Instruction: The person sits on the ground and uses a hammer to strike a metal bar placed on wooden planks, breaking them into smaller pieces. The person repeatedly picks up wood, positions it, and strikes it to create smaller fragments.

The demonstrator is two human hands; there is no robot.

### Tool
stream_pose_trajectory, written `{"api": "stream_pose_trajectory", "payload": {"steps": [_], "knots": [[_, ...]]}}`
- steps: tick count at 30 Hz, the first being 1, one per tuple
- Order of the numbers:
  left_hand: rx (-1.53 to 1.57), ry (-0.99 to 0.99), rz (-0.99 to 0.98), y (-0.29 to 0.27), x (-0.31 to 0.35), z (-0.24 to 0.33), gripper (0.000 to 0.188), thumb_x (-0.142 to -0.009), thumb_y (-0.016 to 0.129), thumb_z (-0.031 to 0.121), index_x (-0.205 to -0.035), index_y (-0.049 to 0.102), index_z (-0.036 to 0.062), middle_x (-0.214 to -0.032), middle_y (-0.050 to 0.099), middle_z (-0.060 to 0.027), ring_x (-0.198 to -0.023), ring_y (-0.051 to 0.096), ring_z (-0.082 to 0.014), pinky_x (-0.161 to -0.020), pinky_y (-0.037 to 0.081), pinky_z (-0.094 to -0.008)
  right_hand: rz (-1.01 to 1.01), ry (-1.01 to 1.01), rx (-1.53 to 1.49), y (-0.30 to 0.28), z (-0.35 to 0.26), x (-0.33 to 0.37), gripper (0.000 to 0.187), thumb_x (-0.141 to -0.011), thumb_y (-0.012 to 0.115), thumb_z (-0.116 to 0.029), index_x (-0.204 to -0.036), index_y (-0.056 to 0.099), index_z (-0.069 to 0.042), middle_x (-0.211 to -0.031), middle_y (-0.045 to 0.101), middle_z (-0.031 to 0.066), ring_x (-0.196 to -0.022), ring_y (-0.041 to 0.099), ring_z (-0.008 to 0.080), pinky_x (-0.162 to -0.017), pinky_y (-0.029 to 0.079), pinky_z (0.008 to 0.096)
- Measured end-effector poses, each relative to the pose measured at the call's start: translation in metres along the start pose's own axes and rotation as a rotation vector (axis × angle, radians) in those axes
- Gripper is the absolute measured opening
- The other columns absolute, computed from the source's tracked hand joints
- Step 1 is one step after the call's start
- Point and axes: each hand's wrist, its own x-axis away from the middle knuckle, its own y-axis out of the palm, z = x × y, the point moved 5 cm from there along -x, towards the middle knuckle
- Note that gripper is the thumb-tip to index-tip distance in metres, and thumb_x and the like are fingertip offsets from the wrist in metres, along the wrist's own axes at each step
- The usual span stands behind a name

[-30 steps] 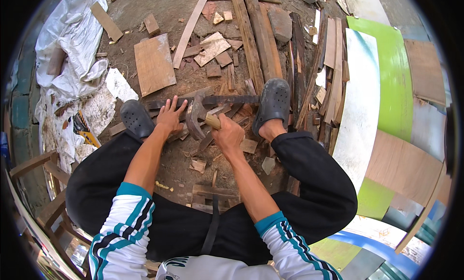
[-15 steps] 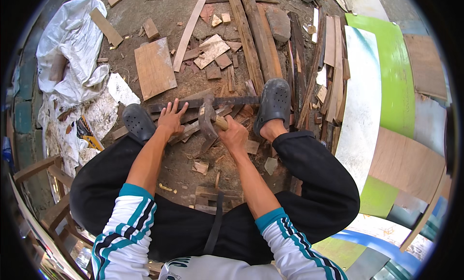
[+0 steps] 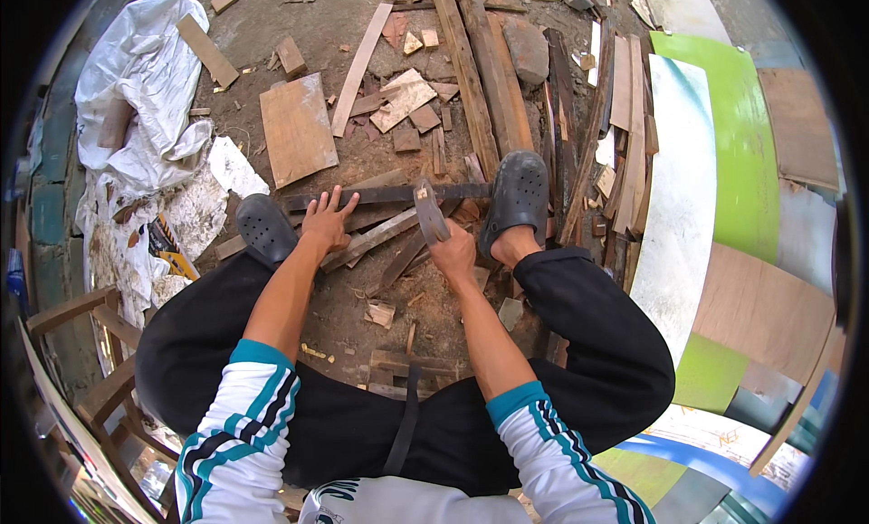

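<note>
My right hand (image 3: pixel 455 250) is wrapped round a hammer; the hammer's metal head (image 3: pixel 427 212) stands over a long dark wooden strip (image 3: pixel 389 195), and its handle is mostly hidden by the fist. Fingers spread, my left hand (image 3: pixel 326 225) rests at the left part of that strip, which runs crosswise between my two feet in dark clogs. Beneath and nearer to me, loose wood slats (image 3: pixel 378 239) lie criss-crossed on the dirt.
Beyond my feet are scattered wood offcuts (image 3: pixel 405 99), a square board (image 3: pixel 299 128) and long beams (image 3: pixel 466 67). A crumpled white sack (image 3: pixel 140 80) lies at the left. White and green panels (image 3: pixel 674 162) line the right side; a wooden frame (image 3: pixel 107 388) stands at lower left.
The hammer has swung to the right and its head has turned, so that the handle now hides behind my fist. My left hand keeps its place on the strip.
</note>
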Motion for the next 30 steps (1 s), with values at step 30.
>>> {"api": "stream_pose_trajectory", "payload": {"steps": [30], "knots": [[0.125,-0.088,0.064,-0.017,0.003,0.024,0.08,-0.093,0.063,0.036,-0.159,0.02,0.0238,-0.167,0.009,-0.0077,-0.152,0.014,-0.0321,-0.121,0.017,-0.0503,-0.438,0.836,0.002,0.064,0.139,0.188,0.037,-0.086,0.071,-0.027,-0.1,0.067,0.007,-0.072,0.063,0.0122,-0.058,0.059,0.022,-0.052,0.044,0.0416]]}}
